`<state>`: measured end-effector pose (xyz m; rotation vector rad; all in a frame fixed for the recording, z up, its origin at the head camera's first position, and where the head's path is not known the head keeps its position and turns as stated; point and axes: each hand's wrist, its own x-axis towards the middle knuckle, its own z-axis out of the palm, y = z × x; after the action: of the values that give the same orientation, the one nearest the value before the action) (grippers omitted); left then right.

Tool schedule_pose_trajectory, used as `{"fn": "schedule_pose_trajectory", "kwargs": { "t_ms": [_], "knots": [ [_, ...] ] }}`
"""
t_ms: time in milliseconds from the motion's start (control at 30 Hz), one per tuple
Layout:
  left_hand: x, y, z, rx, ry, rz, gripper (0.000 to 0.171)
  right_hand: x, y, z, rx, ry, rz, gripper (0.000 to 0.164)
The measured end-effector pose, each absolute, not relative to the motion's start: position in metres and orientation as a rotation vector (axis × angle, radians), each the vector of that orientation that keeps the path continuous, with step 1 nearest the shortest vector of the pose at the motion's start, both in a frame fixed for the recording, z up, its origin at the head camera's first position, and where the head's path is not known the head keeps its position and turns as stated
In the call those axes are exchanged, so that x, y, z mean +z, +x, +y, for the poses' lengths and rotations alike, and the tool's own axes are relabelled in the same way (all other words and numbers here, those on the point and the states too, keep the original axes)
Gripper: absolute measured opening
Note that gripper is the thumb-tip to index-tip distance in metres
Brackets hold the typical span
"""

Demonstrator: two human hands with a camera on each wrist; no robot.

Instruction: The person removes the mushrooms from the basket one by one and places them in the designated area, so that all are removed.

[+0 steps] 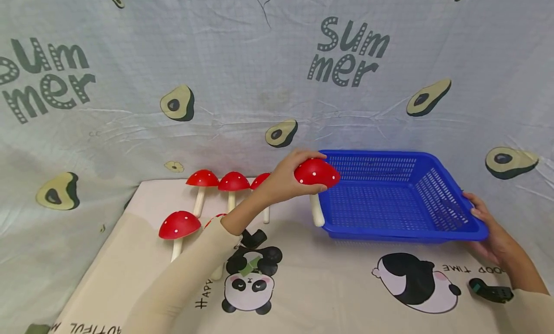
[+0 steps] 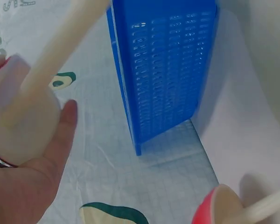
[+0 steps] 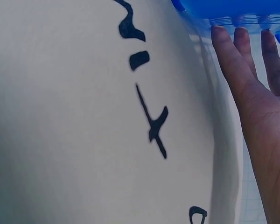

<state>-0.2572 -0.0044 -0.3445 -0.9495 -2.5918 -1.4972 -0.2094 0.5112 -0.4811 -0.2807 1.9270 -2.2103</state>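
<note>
My left hand (image 1: pixel 290 177) grips a toy mushroom by its red, white-dotted cap (image 1: pixel 318 174), fingers over the top and thumb below. Its pale stem (image 1: pixel 317 211) hangs down beside the left end of a blue plastic basket (image 1: pixel 368 237). In the left wrist view, the cap's pale underside (image 2: pixel 35 135) faces the camera. My right hand (image 1: pixel 495 233) holds the basket's right end, with digits at the rim and others lower down. Straight fingers (image 3: pixel 233 70) reach the basket's side in the right wrist view. Inside the basket, the slotted floor (image 1: pixel 376 204) shows bare.
Several more red-capped mushrooms stand at the left of the table, among them one at the front (image 1: pixel 179 224) and one at the back (image 1: pixel 202 178); my left forearm partly covers others. A patterned cloth (image 1: pixel 242 59) hangs behind. Panda prints mark the tablecloth (image 1: pixel 329 286).
</note>
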Motion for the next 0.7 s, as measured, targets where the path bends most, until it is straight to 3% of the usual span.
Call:
{"fn": "schedule_pose_trajectory", "kwargs": {
  "t_ms": [167,433,700],
  "knots": [
    [-0.350,-0.248,-0.019,-1.513,-0.942,-2.597,0.063,-0.481,-0.209,0.513,-2.186,-0.245,1.970,0.050],
    [-0.359,-0.239,-0.034,-1.547,-0.915,-2.562,0.044,-0.478,-0.207,0.515,-2.159,-0.271,1.984,0.053],
    [-0.367,-0.233,-0.042,-1.526,-0.893,-2.577,0.043,-0.475,-0.208,0.514,-2.193,-0.327,1.922,0.045]
  ]
}}
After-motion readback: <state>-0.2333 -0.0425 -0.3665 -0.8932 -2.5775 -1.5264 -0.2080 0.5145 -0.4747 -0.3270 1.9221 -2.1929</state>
